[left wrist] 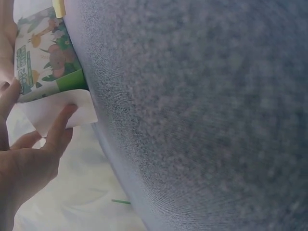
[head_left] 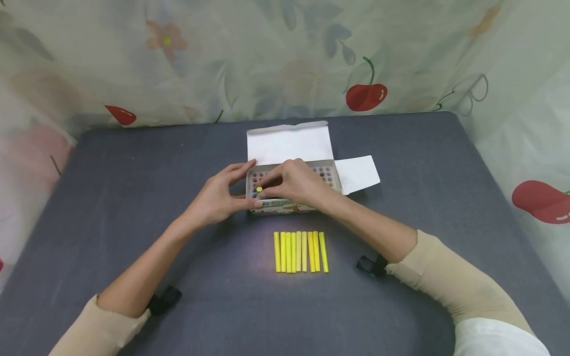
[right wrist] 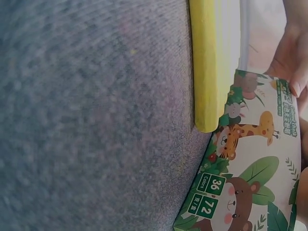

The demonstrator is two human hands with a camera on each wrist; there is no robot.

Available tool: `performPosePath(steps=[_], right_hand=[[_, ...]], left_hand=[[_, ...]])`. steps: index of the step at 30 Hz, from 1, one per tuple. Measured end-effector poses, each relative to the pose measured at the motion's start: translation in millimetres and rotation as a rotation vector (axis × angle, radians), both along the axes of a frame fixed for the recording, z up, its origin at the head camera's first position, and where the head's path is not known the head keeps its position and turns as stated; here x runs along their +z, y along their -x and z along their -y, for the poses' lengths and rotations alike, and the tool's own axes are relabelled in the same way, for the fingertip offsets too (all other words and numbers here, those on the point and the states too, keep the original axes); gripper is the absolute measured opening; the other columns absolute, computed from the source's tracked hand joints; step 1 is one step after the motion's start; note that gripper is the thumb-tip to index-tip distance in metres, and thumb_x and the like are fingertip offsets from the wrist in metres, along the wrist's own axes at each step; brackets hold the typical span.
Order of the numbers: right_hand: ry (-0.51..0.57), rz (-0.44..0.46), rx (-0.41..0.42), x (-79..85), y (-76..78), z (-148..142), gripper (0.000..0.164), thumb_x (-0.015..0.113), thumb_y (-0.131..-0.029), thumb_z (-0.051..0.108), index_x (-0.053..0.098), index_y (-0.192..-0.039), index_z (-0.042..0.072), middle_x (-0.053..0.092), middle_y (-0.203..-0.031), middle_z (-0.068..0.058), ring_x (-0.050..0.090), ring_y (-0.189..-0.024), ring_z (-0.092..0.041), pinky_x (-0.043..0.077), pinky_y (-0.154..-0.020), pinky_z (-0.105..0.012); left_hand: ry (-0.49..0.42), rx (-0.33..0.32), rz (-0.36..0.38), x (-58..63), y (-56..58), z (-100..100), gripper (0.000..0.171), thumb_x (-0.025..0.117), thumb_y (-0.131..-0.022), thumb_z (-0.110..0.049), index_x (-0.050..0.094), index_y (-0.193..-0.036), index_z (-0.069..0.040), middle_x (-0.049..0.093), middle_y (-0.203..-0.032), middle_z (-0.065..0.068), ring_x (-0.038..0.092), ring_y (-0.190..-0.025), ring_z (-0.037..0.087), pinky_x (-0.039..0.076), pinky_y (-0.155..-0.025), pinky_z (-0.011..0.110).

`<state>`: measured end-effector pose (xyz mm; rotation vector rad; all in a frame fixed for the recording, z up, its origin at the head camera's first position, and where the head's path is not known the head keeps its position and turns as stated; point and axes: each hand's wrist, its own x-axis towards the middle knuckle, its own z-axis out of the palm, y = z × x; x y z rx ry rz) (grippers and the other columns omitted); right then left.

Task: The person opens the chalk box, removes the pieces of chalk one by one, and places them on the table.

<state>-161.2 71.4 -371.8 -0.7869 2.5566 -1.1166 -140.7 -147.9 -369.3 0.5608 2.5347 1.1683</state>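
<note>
An open cardboard box with a holed insert stands on the table, its printed front towards me. My left hand holds the box's left end, thumb at the front corner and fingers reaching to the back corner. In the left wrist view its fingers lie against a white side flap. Over the insert, my right hand pinches a yellow chalk stick upright at the left holes; its lower end is hidden. Several yellow chalk sticks lie in a row before the box.
The raised white lid leans back behind the box, and a right side flap sticks out. Dark cloth covers the table. A patterned curtain hangs along the back and sides.
</note>
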Motion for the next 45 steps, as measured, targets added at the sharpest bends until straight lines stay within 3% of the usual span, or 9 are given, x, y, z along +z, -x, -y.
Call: performPosePath(steps=[12, 25, 35, 41, 45], right_hand=[[-0.047, -0.097, 0.007, 0.1, -3.3, 0, 0.015, 0.073, -0.093, 0.025, 0.075, -0.106, 0.018, 0.072, -0.093, 0.01, 0.062, -0.074, -0.006, 0.051, -0.068, -0.026], [-0.078, -0.146, -0.009, 1.6, -7.9, 0, 0.016, 0.056, -0.103, 0.026, 0.058, -0.11, 0.011, 0.069, -0.091, 0.002, 0.06, -0.071, -0.011, 0.05, -0.066, -0.028], [0.009, -0.059, -0.021, 3.2, -10.0, -2, 0.015, 0.048, -0.107, 0.021, 0.05, -0.116, 0.009, 0.072, -0.094, -0.002, 0.068, -0.075, -0.008, 0.057, -0.068, -0.023], [0.2, 0.079, -0.037, 5.9, -9.6, -6, 0.017, 0.043, -0.108, 0.018, 0.044, -0.12, 0.007, 0.073, -0.101, -0.009, 0.072, -0.081, -0.014, 0.06, -0.067, -0.025], [0.309, 0.119, -0.06, 7.8, -9.3, -9, 0.017, 0.044, -0.108, 0.017, 0.043, -0.12, 0.006, 0.073, -0.101, -0.012, 0.073, -0.081, -0.019, 0.061, -0.067, -0.029]], left_hand=[[-0.005, -0.007, -0.012, -0.1, -0.5, -1, 0.088, 0.08, -0.087, -0.023, 0.029, -0.158, -0.025, 0.029, -0.158, 0.011, 0.068, -0.101, 0.027, 0.06, -0.079, 0.038], [-0.023, 0.003, -0.003, 0.4, -1.4, -2, 0.087, 0.081, -0.086, -0.021, 0.031, -0.157, -0.026, 0.031, -0.157, 0.009, 0.066, -0.108, 0.027, 0.06, -0.081, 0.036], [-0.037, -0.014, -0.002, -1.4, 0.7, -3, 0.088, 0.081, -0.086, -0.019, 0.03, -0.158, -0.022, 0.03, -0.157, 0.011, 0.061, -0.116, 0.032, 0.059, -0.085, 0.037], [-0.019, -0.009, -0.01, -0.9, 0.9, -5, 0.089, 0.082, -0.085, -0.019, 0.03, -0.158, -0.021, 0.031, -0.157, 0.011, 0.058, -0.121, 0.033, 0.059, -0.086, 0.037], [-0.018, -0.012, 0.005, 0.2, 1.4, -5, 0.089, 0.082, -0.085, -0.02, 0.03, -0.158, -0.022, 0.031, -0.157, 0.011, 0.061, -0.117, 0.031, 0.059, -0.086, 0.037]])
